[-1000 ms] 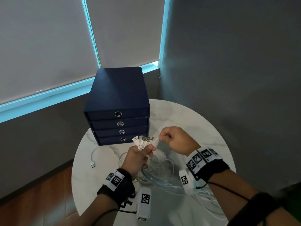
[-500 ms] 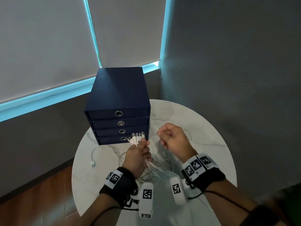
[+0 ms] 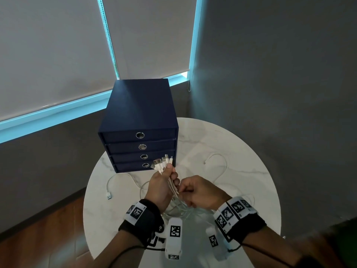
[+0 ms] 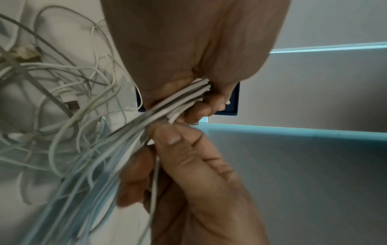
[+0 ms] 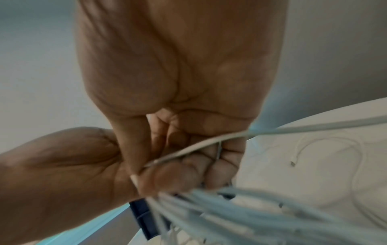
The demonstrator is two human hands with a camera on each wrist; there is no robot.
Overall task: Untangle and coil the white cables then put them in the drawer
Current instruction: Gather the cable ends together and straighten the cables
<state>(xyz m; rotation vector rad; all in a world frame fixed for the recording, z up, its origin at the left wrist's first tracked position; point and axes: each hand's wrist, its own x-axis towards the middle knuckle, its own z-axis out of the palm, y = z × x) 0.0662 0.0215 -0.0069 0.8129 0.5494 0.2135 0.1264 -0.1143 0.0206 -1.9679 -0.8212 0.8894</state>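
Over the round white marble desk (image 3: 241,151): left hand (image 3: 160,188), fingers (image 4: 201,107) curled round a bundle of white cables (image 3: 170,182), connector ends fanned above the fist just in front of the lowest drawer. Right hand (image 3: 201,192), just beside the left, thumb and fingers (image 5: 173,174) pinching a single strand below the bundle. Remaining cable lengths hang in a tangle (image 4: 62,92) to the desk beneath both hands. One loose end with a USB plug (image 3: 109,195) lies at left; another loose loop (image 3: 222,163) lies at right. Navy four-drawer box (image 3: 139,113) at the desk's far side, all drawers closed.
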